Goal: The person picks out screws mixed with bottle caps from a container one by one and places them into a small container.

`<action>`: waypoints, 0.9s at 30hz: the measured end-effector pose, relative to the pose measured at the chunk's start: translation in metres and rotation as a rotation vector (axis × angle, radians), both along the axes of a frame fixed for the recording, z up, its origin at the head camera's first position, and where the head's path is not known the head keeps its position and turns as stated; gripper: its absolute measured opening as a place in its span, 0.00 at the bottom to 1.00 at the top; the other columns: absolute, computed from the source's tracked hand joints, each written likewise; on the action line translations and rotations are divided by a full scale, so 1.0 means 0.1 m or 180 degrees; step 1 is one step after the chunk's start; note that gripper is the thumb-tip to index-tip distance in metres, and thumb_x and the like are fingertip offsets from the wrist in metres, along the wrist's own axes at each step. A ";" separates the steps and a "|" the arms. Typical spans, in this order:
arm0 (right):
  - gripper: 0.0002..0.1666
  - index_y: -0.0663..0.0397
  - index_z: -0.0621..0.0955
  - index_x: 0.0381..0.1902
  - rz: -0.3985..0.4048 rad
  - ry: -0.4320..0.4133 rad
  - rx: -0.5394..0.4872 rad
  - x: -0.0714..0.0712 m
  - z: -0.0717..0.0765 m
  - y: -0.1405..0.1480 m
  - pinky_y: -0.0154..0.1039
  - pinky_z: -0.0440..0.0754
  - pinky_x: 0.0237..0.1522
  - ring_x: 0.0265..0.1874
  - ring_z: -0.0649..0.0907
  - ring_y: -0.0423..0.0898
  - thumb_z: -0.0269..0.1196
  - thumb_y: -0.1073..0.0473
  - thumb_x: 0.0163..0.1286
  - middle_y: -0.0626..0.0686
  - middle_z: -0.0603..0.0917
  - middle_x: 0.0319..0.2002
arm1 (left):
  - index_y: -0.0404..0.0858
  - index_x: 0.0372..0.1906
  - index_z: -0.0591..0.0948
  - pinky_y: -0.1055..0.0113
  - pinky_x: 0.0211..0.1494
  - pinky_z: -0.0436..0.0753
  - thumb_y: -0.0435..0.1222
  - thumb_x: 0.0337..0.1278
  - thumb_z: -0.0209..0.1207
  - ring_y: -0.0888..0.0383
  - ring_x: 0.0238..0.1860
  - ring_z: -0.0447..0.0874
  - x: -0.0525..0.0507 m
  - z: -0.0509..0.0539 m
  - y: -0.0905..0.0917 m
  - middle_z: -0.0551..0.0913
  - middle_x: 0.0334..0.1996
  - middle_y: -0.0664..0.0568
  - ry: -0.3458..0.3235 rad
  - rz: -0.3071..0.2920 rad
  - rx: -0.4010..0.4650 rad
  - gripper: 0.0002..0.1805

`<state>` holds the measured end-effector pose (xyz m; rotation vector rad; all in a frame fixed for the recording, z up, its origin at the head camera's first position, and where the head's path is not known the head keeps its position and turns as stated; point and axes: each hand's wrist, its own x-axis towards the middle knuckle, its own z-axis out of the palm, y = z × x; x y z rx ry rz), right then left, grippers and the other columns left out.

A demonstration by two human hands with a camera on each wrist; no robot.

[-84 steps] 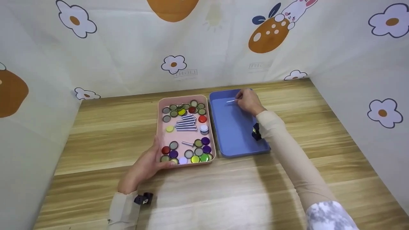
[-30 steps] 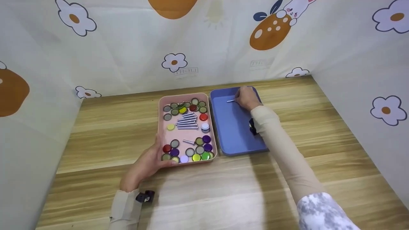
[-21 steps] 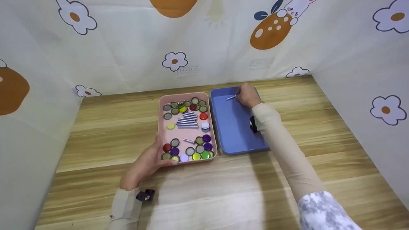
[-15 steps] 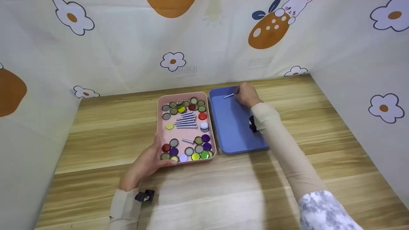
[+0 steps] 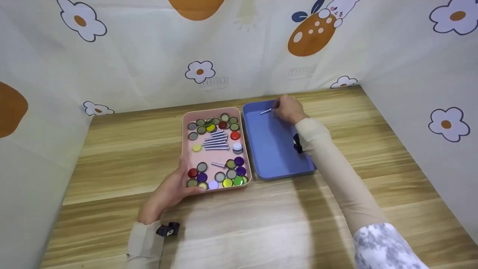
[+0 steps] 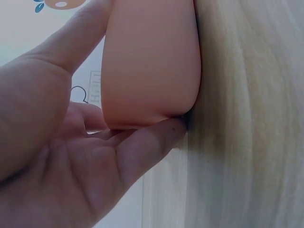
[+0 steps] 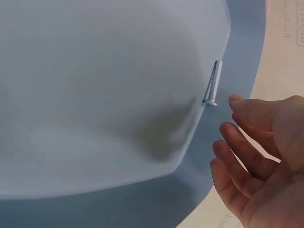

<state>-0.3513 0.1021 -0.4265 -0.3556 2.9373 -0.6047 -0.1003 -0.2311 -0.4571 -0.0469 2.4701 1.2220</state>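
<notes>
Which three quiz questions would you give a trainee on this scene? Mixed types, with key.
1. True or false: the person's right hand is apart from the silver metal screw in the blue rectangular tray.
2. What does the left hand hold? A) the pink rectangular tray B) the blue tray C) the screw
3. Fill in: the round metal bottle caps lie in the ___ tray.

Key: 1 true; 2 A; 3 pink.

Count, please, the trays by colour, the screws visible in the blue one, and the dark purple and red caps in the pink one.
Pink tray: 1
Blue tray: 1
Screw in blue tray: 1
Dark purple caps: 3
Red caps: 3
Total: 9
</notes>
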 end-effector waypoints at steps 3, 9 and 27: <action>0.14 0.59 0.87 0.46 0.0024 -0.0005 -0.0047 0.01 0.03 0.00 0.54 0.81 0.54 0.48 0.85 0.58 0.66 0.59 0.64 0.61 0.88 0.47 | 0.44 0.78 0.25 0.45 0.82 0.40 0.46 0.55 0.71 0.42 0.82 0.39 0.00 -0.01 -0.01 0.34 0.81 0.42 -0.0001 0.0032 0.0005 0.69; 0.17 0.60 0.85 0.50 0.0055 -0.0031 -0.0151 0.02 0.06 0.03 0.53 0.80 0.57 0.51 0.84 0.58 0.66 0.57 0.66 0.61 0.88 0.50 | 0.44 0.79 0.26 0.45 0.82 0.43 0.45 0.55 0.71 0.42 0.81 0.43 0.01 -0.01 -0.01 0.39 0.82 0.40 0.0033 0.0068 0.0025 0.68; 0.19 0.65 0.84 0.52 0.0202 -0.0005 -0.0902 0.10 0.14 0.11 0.51 0.80 0.56 0.50 0.83 0.58 0.69 0.60 0.65 0.65 0.86 0.52 | 0.40 0.79 0.28 0.45 0.82 0.46 0.48 0.55 0.71 0.42 0.80 0.51 0.00 -0.01 -0.01 0.48 0.81 0.37 0.0194 -0.0040 -0.0185 0.69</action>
